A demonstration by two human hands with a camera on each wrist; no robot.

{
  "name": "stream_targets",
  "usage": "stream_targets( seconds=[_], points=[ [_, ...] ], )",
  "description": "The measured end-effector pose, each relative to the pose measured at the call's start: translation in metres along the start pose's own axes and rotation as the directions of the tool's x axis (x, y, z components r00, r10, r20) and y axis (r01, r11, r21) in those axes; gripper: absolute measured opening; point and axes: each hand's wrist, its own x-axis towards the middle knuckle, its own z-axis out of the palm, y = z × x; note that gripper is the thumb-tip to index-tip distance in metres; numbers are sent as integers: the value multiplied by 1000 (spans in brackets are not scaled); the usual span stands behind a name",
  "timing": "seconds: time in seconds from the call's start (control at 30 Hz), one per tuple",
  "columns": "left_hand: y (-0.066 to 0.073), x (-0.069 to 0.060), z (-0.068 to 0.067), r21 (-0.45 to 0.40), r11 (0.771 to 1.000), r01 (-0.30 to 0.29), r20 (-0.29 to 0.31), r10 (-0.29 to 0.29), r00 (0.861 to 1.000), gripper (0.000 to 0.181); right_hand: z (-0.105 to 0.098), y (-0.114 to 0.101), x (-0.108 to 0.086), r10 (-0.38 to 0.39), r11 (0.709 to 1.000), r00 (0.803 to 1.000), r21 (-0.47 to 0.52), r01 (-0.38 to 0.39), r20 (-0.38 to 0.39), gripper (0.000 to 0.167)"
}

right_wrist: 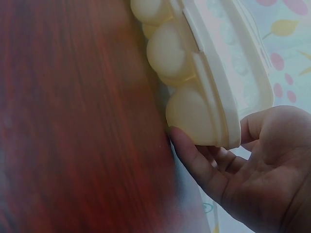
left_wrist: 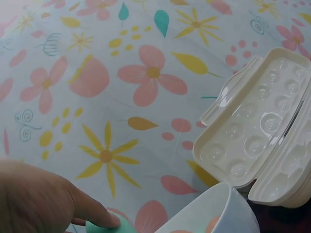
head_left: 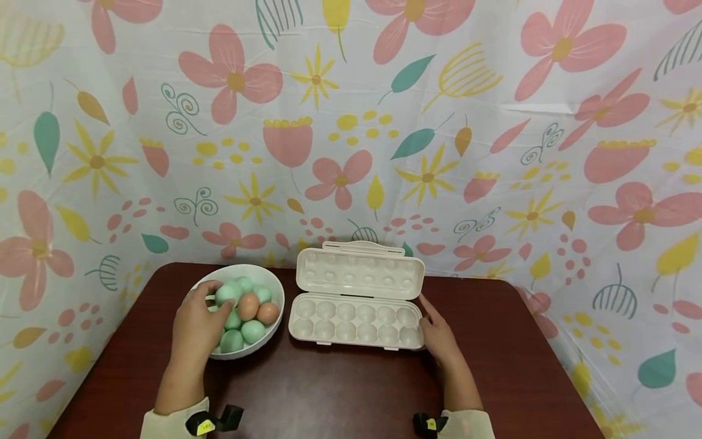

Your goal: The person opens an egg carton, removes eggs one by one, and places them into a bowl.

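Note:
A white bowl (head_left: 278,286) on the left of the table holds several pale green eggs and two brown eggs (head_left: 248,306). My left hand (head_left: 198,323) pinches a green egg (head_left: 226,294) at the top of the pile. In the left wrist view, fingers press on that green egg (left_wrist: 121,224) beside the bowl's wall (left_wrist: 240,213); most of both is cut off. A cream egg carton (head_left: 356,322) lies with its lid (head_left: 359,275) raised and its rows of cups showing. My right hand (head_left: 441,338) grips the carton's right end, its digits at the rim and under an end cup (right_wrist: 192,114).
The dark red-brown table (head_left: 351,396) runs beneath everything. A flower-patterned cloth (head_left: 351,122) hangs behind the table and along both sides. Bowl and carton stand side by side near the back edge, a narrow gap between them.

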Motion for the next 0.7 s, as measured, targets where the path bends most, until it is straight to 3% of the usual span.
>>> stream_targets(
  seconds=[0.5, 0.7],
  points=[
    [-14, 6, 2, 139, 990, 25, 156, -47, 987, 47, 0, -1, -2, -8, 1000, 1000, 27, 8, 1, 59],
    [-18, 8, 3, 167, 986, 26, 186, -57, 981, 48, 0, 0, -1, -7, 1000, 1000, 8, 7, 1, 58]
  ],
)
